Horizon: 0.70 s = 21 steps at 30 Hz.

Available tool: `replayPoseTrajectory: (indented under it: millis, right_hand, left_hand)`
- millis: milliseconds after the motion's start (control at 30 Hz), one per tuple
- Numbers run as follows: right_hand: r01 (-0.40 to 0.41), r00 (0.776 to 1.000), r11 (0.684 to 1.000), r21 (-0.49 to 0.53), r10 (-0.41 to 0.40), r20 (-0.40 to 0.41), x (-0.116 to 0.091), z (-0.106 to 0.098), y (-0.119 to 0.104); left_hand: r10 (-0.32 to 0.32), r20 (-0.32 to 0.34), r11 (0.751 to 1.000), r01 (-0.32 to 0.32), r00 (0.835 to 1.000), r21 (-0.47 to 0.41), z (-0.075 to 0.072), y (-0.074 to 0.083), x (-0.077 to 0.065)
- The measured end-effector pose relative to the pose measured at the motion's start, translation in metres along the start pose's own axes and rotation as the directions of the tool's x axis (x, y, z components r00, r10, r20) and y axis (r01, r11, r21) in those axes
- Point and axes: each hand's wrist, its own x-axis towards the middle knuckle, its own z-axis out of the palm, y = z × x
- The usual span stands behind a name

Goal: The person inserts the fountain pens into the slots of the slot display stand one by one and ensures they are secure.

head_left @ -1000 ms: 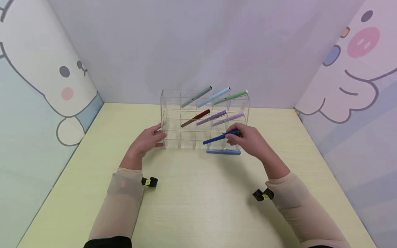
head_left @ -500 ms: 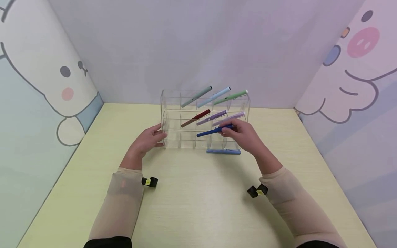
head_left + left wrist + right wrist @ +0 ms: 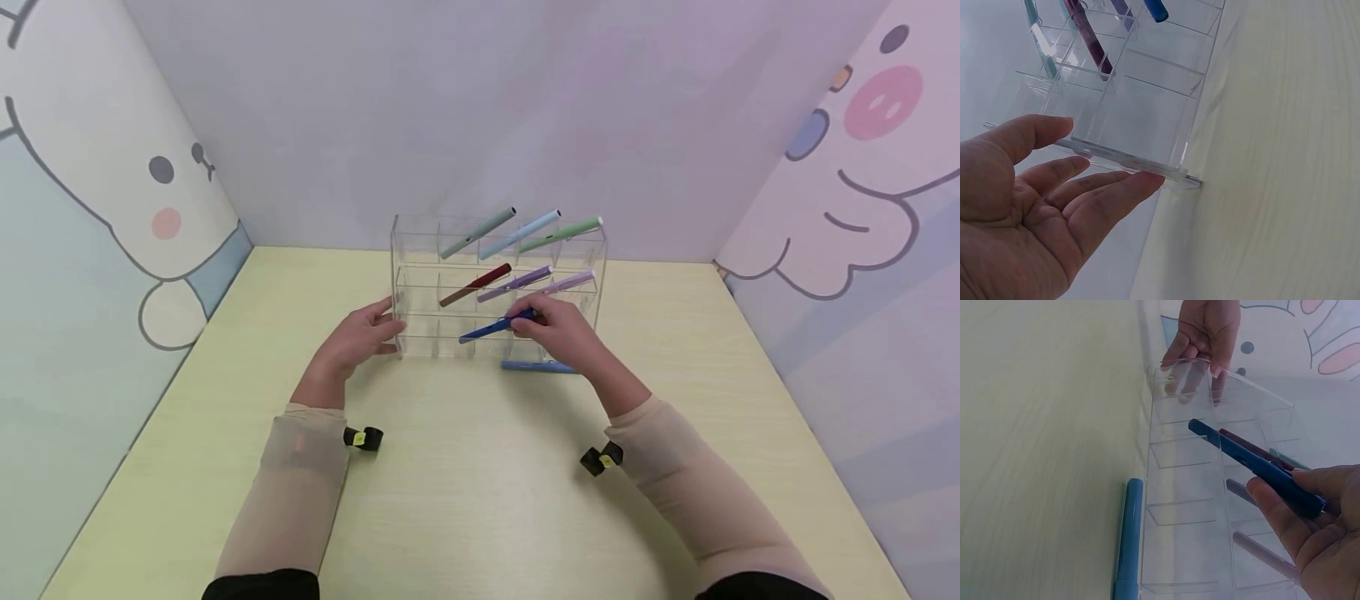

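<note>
My right hand (image 3: 553, 327) pinches a dark blue pen (image 3: 1235, 450) between thumb and fingers, its free end pointing left. That pen is in front of the lowest row of a clear acrylic pen rack (image 3: 417, 337); whether its tip is inside a compartment I cannot tell. My left hand (image 3: 365, 340) rests its extended fingers against the rack's left side panel, seen close in the left wrist view (image 3: 1041, 206). A lighter blue pen (image 3: 536, 366) lies on the table along the rack's front base, partly below my right wrist.
Leaning in the top row are a grey-green pen (image 3: 480, 232), a light blue pen (image 3: 521, 234) and a green pen (image 3: 561, 235). The middle row holds a dark red pen (image 3: 476, 285), a purple pen (image 3: 515, 284) and a lilac pen (image 3: 572, 282). A wall stands behind.
My right hand has carried the dark blue pen leftward along the rack's lowest row, its tip rising and then dipping. My left hand stays at the rack's side.
</note>
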Motion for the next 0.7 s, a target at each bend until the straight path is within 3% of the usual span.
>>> replayPoseTrajectory:
  millis: [700]
  right_hand:
    - [0.022,0.994,0.994,-0.106,-0.01,0.112,0.02,0.023,-0.007]
  left_hand:
    - [-0.028,-0.01,1.0,0.028,1.0,0.007,0.0,0.0,0.001]
